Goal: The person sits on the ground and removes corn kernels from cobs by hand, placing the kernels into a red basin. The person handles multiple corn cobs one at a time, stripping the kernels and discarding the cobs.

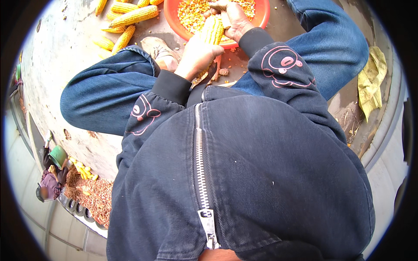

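A partly shelled ear of yellow corn (213, 31) is gripped near its lower end by my left hand (197, 53). Over the bowl, my right hand (235, 18) is closed around a short pale piece (225, 20), perhaps a bare cob, pressed close against the ear. Beneath both hands stands a red-orange plastic bowl (173, 19) with loose corn kernels (192, 16) inside. Bare corn cobs (217, 70) lie on the ground between my legs, partly hidden by my left hand and sleeve.
Several whole corn ears (134, 16) are piled left of the bowl, beside my shoe (158, 49). A yellow woven sack (372, 81) lies at the right. Far left, another person (52, 182) sits near a green bucket (58, 156) and a heap of cobs (91, 195).
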The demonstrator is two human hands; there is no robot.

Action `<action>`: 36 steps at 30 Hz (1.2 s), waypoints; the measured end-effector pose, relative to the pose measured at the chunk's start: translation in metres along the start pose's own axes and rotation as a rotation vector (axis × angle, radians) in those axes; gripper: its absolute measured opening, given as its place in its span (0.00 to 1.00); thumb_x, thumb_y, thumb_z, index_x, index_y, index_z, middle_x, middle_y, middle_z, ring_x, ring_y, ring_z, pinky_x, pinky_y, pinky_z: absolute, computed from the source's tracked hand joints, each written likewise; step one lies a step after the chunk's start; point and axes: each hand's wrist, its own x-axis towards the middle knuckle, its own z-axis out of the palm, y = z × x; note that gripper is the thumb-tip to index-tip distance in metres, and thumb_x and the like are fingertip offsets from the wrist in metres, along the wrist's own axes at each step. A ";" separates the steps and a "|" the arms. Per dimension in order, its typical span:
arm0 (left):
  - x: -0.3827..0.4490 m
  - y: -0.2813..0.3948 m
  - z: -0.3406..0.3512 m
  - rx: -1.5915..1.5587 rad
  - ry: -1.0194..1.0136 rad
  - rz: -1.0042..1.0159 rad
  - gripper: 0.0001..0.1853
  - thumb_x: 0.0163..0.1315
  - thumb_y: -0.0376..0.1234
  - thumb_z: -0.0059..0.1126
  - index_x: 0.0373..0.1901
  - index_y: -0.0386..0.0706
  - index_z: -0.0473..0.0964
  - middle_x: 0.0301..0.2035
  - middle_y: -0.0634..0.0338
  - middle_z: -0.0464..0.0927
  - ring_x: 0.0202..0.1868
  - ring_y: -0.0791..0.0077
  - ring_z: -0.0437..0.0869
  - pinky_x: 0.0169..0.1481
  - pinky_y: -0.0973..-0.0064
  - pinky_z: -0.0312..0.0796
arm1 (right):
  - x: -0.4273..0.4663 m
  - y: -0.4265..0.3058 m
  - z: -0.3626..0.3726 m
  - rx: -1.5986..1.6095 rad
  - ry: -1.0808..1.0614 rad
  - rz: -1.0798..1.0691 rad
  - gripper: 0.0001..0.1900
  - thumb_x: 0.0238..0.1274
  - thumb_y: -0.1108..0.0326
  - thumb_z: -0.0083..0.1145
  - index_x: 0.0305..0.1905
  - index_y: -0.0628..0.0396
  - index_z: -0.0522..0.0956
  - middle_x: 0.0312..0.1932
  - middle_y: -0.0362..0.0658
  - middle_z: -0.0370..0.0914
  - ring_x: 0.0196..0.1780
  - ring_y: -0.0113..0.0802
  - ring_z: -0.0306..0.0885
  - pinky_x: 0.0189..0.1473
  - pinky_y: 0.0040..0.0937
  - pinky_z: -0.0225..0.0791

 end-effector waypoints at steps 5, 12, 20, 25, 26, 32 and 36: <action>-0.007 0.005 0.004 0.159 0.050 0.035 0.38 0.46 0.38 0.64 0.62 0.33 0.68 0.54 0.40 0.76 0.56 0.50 0.78 0.59 0.66 0.71 | 0.005 0.005 -0.008 0.040 0.101 0.103 0.37 0.61 0.71 0.51 0.74 0.45 0.52 0.22 0.40 0.70 0.23 0.33 0.73 0.25 0.34 0.73; -0.007 0.007 0.003 0.119 0.038 -0.015 0.38 0.48 0.36 0.64 0.63 0.35 0.66 0.46 0.41 0.79 0.46 0.51 0.81 0.52 0.66 0.73 | 0.016 0.008 -0.020 0.156 0.183 0.291 0.07 0.62 0.64 0.54 0.31 0.53 0.70 0.19 0.41 0.69 0.20 0.34 0.70 0.21 0.31 0.67; -0.005 0.000 0.007 0.513 0.139 0.007 0.26 0.49 0.34 0.65 0.49 0.29 0.70 0.28 0.47 0.81 0.23 0.69 0.84 0.26 0.72 0.76 | 0.024 0.007 -0.026 0.231 0.138 0.345 0.08 0.64 0.64 0.51 0.31 0.52 0.67 0.19 0.41 0.67 0.18 0.30 0.65 0.21 0.27 0.64; -0.005 -0.001 0.008 0.464 0.139 0.036 0.25 0.50 0.34 0.65 0.48 0.30 0.72 0.29 0.51 0.81 0.26 0.70 0.84 0.28 0.74 0.76 | 0.025 0.003 -0.035 0.275 0.047 0.372 0.06 0.61 0.66 0.55 0.32 0.53 0.70 0.19 0.41 0.71 0.23 0.33 0.72 0.26 0.33 0.70; -0.003 -0.004 0.004 0.307 0.098 0.022 0.24 0.50 0.34 0.65 0.47 0.30 0.72 0.29 0.53 0.81 0.26 0.71 0.83 0.29 0.74 0.76 | 0.013 -0.006 -0.014 0.197 0.116 0.344 0.06 0.60 0.66 0.55 0.31 0.53 0.71 0.19 0.41 0.71 0.24 0.34 0.74 0.27 0.35 0.72; -0.001 0.014 -0.026 -0.613 -0.240 -0.318 0.15 0.58 0.32 0.62 0.43 0.35 0.71 0.24 0.57 0.77 0.20 0.79 0.78 0.17 0.81 0.70 | 0.010 -0.017 -0.010 0.224 -0.138 0.299 0.05 0.59 0.69 0.58 0.35 0.57 0.81 0.31 0.48 0.85 0.34 0.39 0.83 0.44 0.37 0.79; -0.005 0.013 -0.020 -0.650 -0.261 -0.318 0.14 0.59 0.34 0.62 0.42 0.36 0.71 0.24 0.58 0.76 0.19 0.79 0.78 0.16 0.83 0.70 | 0.008 -0.012 -0.007 0.073 -0.038 0.217 0.03 0.59 0.70 0.58 0.35 0.54 0.74 0.25 0.45 0.79 0.29 0.37 0.80 0.34 0.36 0.77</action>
